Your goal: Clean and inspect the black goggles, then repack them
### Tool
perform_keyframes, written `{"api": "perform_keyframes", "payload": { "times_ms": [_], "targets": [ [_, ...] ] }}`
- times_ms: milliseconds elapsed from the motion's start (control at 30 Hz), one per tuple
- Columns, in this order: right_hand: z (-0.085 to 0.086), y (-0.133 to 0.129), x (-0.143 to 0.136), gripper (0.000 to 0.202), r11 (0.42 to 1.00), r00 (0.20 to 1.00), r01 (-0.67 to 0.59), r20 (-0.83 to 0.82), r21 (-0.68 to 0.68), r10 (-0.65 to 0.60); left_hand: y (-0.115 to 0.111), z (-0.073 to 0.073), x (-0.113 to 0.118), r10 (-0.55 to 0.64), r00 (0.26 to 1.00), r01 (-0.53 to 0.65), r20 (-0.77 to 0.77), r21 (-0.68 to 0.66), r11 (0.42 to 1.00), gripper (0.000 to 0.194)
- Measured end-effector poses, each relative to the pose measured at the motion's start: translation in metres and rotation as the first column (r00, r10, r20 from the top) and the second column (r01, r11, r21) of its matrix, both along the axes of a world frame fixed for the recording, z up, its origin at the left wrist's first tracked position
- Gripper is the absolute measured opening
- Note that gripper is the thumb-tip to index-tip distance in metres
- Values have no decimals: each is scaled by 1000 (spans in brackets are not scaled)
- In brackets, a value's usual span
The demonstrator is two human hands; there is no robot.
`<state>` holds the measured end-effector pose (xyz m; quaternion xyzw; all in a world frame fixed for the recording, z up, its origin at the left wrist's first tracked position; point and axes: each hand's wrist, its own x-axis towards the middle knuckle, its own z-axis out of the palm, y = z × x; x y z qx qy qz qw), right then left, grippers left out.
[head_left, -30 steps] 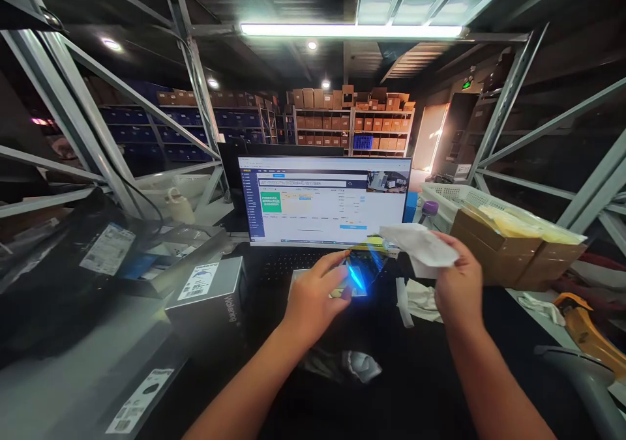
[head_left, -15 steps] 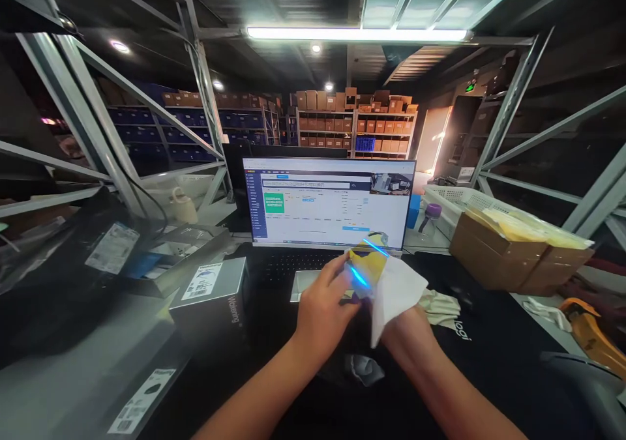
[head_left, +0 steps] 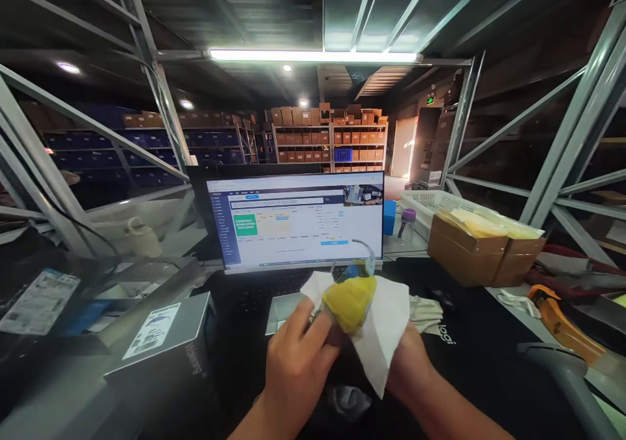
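Between my hands is a pair of glasses with a yellow lens and a curved, clear greyish arm that rises toward the screen. My left hand has its fingers bent and closed on the left side of the glasses. A white wipe, paper or cloth, drapes around the lens. My right hand is behind this wipe and grips it against the glasses; its fingers are mostly hidden. On the black mat below lies a crumpled grey cloth.
A lit monitor stands ahead, with an open grey tray before it. Left is a grey box with a label. To the right are a beige cloth, a cardboard box, an orange tool and a grey scanner-like device.
The view has shifted, so the scene sits further left and lower. The glasses have turned: blue reflections on the lens are gone, and the wipe now shows on both sides of it.
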<state>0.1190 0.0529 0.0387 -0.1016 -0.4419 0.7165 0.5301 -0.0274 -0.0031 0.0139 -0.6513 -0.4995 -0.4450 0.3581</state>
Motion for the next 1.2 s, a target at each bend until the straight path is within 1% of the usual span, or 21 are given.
{"api": "perform_keyframes", "payload": {
  "times_ms": [67,167,267,367,433,533,600,633,733,833,900,933,967,1000,1067,1100,1133,1200],
  "targets": [
    [4,3,3,23,996,997,-76,-32,-43,75,1,0,-1,7,999,-7,-38,10,1000,13],
    [16,15,19,39,992,993,-117,-34,-41,115,3,-1,2,-24,996,22,-83,-18,1000,18],
    [25,24,33,45,991,991,-133,-7,-11,133,6,-3,6,-80,996,76,-49,-64,995,20],
    [26,29,34,42,989,989,-144,17,-46,145,9,0,4,-107,994,110,35,-67,992,23],
    [24,34,30,37,993,996,-90,0,-74,90,10,5,0,-114,982,126,152,-68,990,23],
    [21,39,24,31,991,990,122,-67,-55,-125,11,13,-9,-116,938,137,328,-44,990,21],
    [18,38,17,28,969,967,248,-46,-20,-249,10,18,-14,-110,912,134,396,-33,990,20],
    [16,35,13,27,962,962,275,-6,3,-275,10,19,-15,-100,904,129,416,-42,991,20],
    [6,19,-2,24,954,947,277,137,114,-292,10,20,-15,-26,903,95,428,-141,985,24],
    [-6,4,-12,23,929,915,296,213,224,-343,9,17,-10,64,922,45,381,-270,962,33],
    [-10,0,-14,20,925,887,260,309,278,-343,8,13,-6,105,923,27,371,-333,942,38],
    [-10,-1,-13,18,915,854,238,378,326,-357,7,11,-3,114,913,35,392,-353,935,42],
    [-10,-1,-13,19,891,803,231,441,391,-402,6,9,-1,111,898,58,425,-364,930,48],
    [-10,-1,-12,23,852,737,243,482,464,-474,6,6,1,95,879,91,467,-360,928,55],
    [-11,1,-12,30,745,609,288,486,602,-628,6,2,6,44,837,169,545,-335,927,65],
    [-12,2,-13,30,695,566,310,462,649,-683,6,0,9,21,819,208,573,-332,920,68],
    [-14,4,-15,29,651,540,334,428,682,-725,7,-1,11,2,806,246,593,-337,909,70],
    [-18,7,-19,28,564,511,385,340,731,-789,9,0,15,-49,795,340,605,-377,861,78]
  ]
}}
